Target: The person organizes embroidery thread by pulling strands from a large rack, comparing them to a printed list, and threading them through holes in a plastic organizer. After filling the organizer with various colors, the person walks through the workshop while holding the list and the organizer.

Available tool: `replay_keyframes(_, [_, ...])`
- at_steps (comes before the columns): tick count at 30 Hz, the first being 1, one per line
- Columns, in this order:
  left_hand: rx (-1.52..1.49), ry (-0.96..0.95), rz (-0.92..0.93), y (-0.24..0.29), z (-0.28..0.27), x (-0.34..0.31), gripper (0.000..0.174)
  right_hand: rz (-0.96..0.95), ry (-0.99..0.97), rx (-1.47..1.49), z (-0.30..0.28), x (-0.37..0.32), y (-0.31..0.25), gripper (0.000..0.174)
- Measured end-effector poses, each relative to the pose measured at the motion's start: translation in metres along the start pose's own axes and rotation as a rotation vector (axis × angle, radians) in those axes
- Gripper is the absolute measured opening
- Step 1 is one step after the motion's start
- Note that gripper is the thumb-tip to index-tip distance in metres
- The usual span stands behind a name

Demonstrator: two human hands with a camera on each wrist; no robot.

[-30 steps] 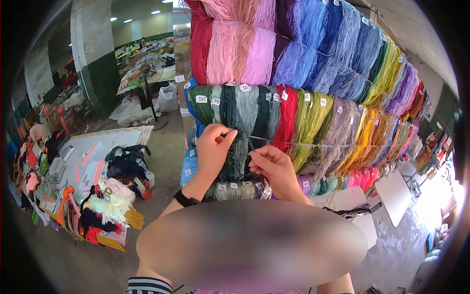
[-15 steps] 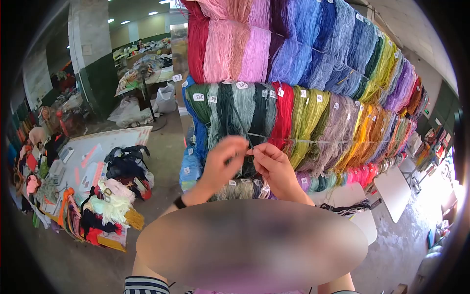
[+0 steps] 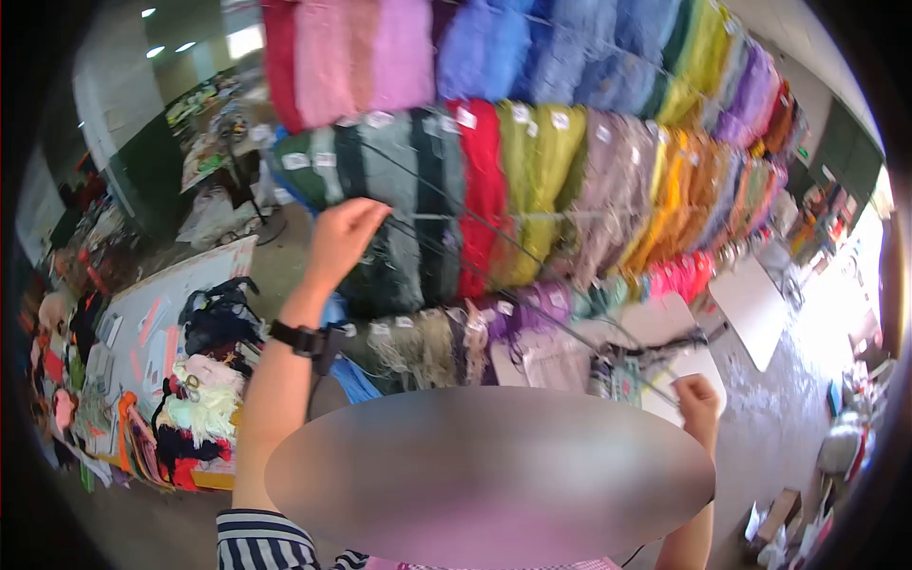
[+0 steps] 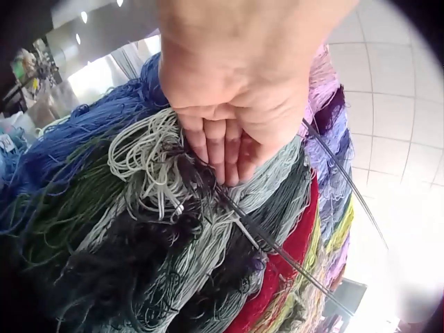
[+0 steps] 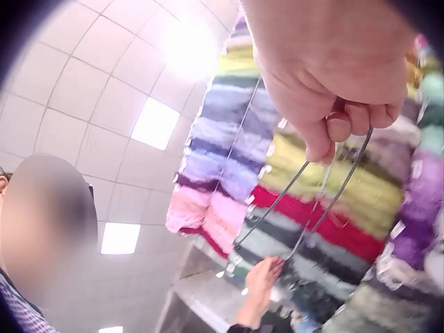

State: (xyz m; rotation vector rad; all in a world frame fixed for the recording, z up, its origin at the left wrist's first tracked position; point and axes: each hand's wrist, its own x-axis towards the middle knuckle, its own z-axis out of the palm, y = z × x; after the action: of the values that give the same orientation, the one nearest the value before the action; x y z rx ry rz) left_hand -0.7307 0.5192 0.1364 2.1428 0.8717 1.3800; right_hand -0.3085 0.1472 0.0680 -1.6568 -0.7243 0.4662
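Dark thin strands [image 3: 589, 341] stretch slantwise across the front of the hanging yarn hanks, from one hand to the other. The left hand [image 3: 344, 242] is raised before the dark green and grey-green hanks [image 3: 389, 176], pinching the strands. In the left wrist view, the fingertips of that hand [image 4: 232, 104] hold the strands [image 4: 277, 248] beside pale looped yarn [image 4: 147, 166]. Far out to the lower right, the right hand [image 3: 699, 404] grips the other end. The right wrist view shows its curled fingers [image 5: 338, 128] around the taut strands.
Rows of coloured hanks with white paper tags fill the rack, among them a red hank [image 3: 482, 199]. A table [image 3: 180, 285] heaped with yarn stands at the left. White tabletops [image 3: 750, 309] and a metal-framed item lie below the rack's right end.
The hands, close together before, are now far apart: the right hand has moved far right and down, the left up and left. The strands are drawn out between them, and the head view has shifted.
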Motion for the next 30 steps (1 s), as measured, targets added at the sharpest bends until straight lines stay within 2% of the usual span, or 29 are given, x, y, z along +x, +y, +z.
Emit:
replay_keyframes(2, [-0.027, -0.042, -0.042, 0.005, -0.002, -0.007, 0.016, -0.033, 0.364, -0.292, -0.092, 0.014, 0.047, 0.014])
replay_keyframes(3, [-0.084, -0.026, -0.088, 0.016, 0.000, -0.013, 0.015, -0.089, 0.507, -0.314, -0.132, 0.008, 0.051, 0.016])
replay_keyframes(5, [-0.121, 0.122, -0.059, 0.014, 0.012, -0.028, 0.016, -0.198, 0.769, -0.481, -0.214, -0.003, 0.048, 0.018])
replay_keyframes(6, [-0.063, 0.163, -0.028, 0.019, 0.021, -0.037, 0.016, -0.256, 0.876, -0.614, -0.250, -0.007, 0.047, 0.019])
replay_keyframes(8, [-0.168, 0.129, -0.054, 0.036, 0.053, -0.057, 0.017, -0.357, 0.962, -0.527, -0.291, -0.015, 0.028, 0.018])
replay_keyframes(9, [-0.250, 0.057, -0.075, 0.054, 0.076, -0.066, 0.018, -0.329, 0.967, -0.548, -0.292, -0.017, 0.016, 0.018])
replay_keyframes(10, [-0.333, -0.011, -0.097, 0.072, 0.100, -0.076, 0.019, -0.385, 0.942, -0.466, -0.280, -0.018, 0.002, 0.018])
replay_keyframes(11, [-0.359, -0.174, -0.178, 0.079, 0.116, -0.087, 0.020, -0.444, 0.917, -0.387, -0.269, -0.017, -0.007, 0.017])
replay_keyframes(12, [-0.472, -0.275, -0.259, 0.091, 0.139, -0.095, 0.020, -0.384, 0.845, -0.466, -0.264, -0.014, -0.006, 0.013])
replay_keyframes(13, [-0.510, -0.355, -0.337, 0.100, 0.161, -0.104, 0.022, -0.384, 0.773, -0.435, -0.233, -0.007, -0.010, 0.011])
replay_keyframes(14, [-0.560, -0.442, -0.336, 0.113, 0.183, -0.110, 0.024, -0.269, 0.609, -0.472, -0.207, -0.007, -0.018, 0.011])
replay_keyframes(15, [-0.680, -0.545, -0.367, 0.125, 0.203, -0.116, 0.026, -0.236, 0.403, -0.343, -0.185, -0.004, -0.010, 0.012])
replay_keyframes(18, [-0.973, -0.805, -0.476, 0.166, 0.261, -0.137, 0.044, 0.075, 0.018, -0.239, -0.098, -0.014, 0.003, 0.008])
replay_keyframes(19, [-1.115, -0.899, -0.503, 0.175, 0.280, -0.150, 0.050, 0.201, -0.127, -0.368, -0.068, -0.020, -0.014, 0.009])
replay_keyframes(20, [-1.163, -1.018, -0.548, 0.183, 0.295, -0.162, 0.054, 0.009, -0.214, -0.439, -0.047, -0.025, -0.001, 0.010])
replay_keyframes(21, [-1.210, -1.133, -0.591, 0.188, 0.306, -0.174, 0.057, 0.066, -0.318, -0.341, -0.033, -0.029, 0.005, 0.013])
replay_keyframes(22, [-1.207, -1.130, -0.604, 0.187, 0.315, -0.185, 0.057, 0.019, -0.333, -0.328, -0.023, -0.034, 0.010, 0.012])
replay_keyframes(24, [-1.211, -1.354, -0.774, 0.183, 0.329, -0.199, 0.047, -0.050, -0.356, -0.346, -0.023, -0.037, 0.012, 0.013])
replay_keyframes(25, [-1.210, -1.354, -0.782, 0.175, 0.331, -0.202, 0.047, -0.044, -0.359, -0.343, -0.030, -0.038, 0.015, 0.013])
replay_keyframes(27, [-0.821, -1.564, -0.850, 0.159, 0.329, -0.200, 0.037, 0.232, -0.476, -0.447, -0.052, -0.039, 0.024, 0.012])
replay_keyframes(28, [-0.822, -1.560, -0.859, 0.153, 0.329, -0.205, 0.037, 0.236, -0.484, -0.446, -0.058, -0.042, 0.039, 0.012])
replay_keyframes(30, [-0.886, -1.344, -0.928, 0.147, 0.329, -0.217, 0.033, -0.153, -0.374, -0.202, -0.063, -0.046, 0.071, 0.009])
